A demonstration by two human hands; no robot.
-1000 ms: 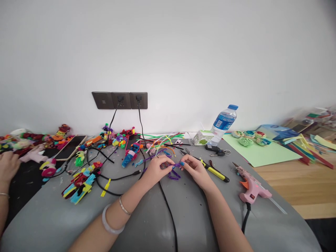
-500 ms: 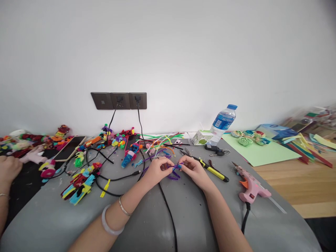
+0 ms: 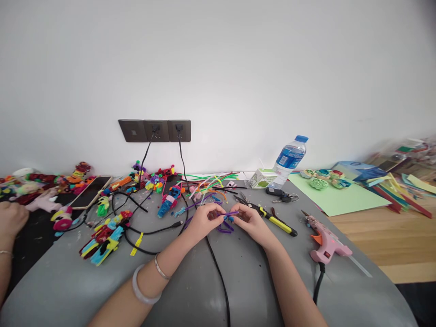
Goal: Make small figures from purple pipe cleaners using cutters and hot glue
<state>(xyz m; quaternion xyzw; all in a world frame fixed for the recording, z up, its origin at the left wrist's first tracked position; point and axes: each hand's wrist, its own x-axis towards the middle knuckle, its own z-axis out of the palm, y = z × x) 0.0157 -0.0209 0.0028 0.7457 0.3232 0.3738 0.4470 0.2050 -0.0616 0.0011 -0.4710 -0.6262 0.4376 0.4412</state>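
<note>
Between my two hands is a thin purple pipe cleaner (image 3: 232,213), held just above the grey table. My left hand (image 3: 207,219) pinches its left part between thumb and forefinger. From the other side my right hand (image 3: 250,221) closes its fingers at the right part, where a small blue piece shows at the fingertips. More bent purple pipe cleaner (image 3: 225,230) hangs or lies just under the fingers; I cannot tell which. Behind my hands lies a pile of loose coloured pipe cleaners (image 3: 218,181). Yellow-handled pliers (image 3: 277,220) rest right of my right hand.
A pink glue gun (image 3: 329,245) lies at the right, near a light green sheet (image 3: 334,200) with paper flowers. A tilted water bottle (image 3: 289,159) and keys (image 3: 288,197) are behind. Black cables (image 3: 218,268) cross the table. Pipe-cleaner figures (image 3: 105,240) and another person's hand (image 3: 12,218) are left.
The purple pipe cleaner now sticks out straighter to the right above my right fingertips. My right fingers have shifted slightly; my left hand has barely moved.
</note>
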